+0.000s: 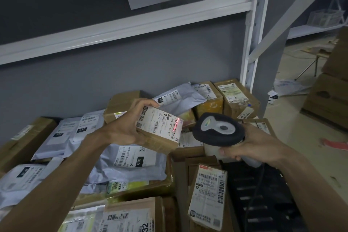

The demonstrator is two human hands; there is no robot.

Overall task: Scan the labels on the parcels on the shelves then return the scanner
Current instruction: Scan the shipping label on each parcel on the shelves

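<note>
Grey mailers (62,133) and cardboard parcels crowd the shelf (124,24) before a grey wall. The left hand (124,126) grips a small labelled box (160,133); just right, the right hand (250,147) holds the scanner (218,130), seemingly corded.

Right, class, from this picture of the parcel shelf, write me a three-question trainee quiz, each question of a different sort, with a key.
1. True or false: the red scan line falls on the label of the small box in the left hand.
2. Which hand grips the scanner?
A. left
B. right
C. both
3. Fill in: the grey mailer bag under the held box shows the number ___ on its black patch.

Key: 1 true; 2 B; 3 010.
</note>
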